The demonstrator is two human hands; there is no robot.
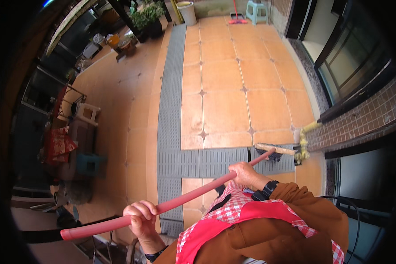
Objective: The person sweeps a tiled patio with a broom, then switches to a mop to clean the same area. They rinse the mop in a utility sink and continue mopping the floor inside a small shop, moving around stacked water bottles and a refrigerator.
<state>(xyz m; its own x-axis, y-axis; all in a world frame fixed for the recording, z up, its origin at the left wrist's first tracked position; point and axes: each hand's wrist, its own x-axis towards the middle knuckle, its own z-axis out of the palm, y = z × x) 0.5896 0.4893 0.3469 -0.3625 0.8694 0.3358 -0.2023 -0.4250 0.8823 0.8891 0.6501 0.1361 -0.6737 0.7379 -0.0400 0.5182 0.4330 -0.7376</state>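
A long pinkish-red pole (194, 191) runs slantwise across my body. It is the handle of a floor mop or broom with a wooden crossbar head (285, 150) and dark, shaggy material (273, 156) under it. My left hand (140, 217) is wrapped around the pole near its upper end, which sticks out beyond the fist. Farther down, my right hand (246, 174) grips the same pole. The head rests on grey slotted drain covers (222, 161), close to a yellow pipe (304, 143) at the wall. Whether the shaggy part is bristle or cloth is unclear.
Orange floor tiles (224, 110) stretch ahead, edged by a grey drain strip (171, 85). At the far end stand a bucket (187, 14), a red broom (238, 21) and a light-blue stool (256, 13). Potted plants (148, 18) and a white stool (87, 114) are left.
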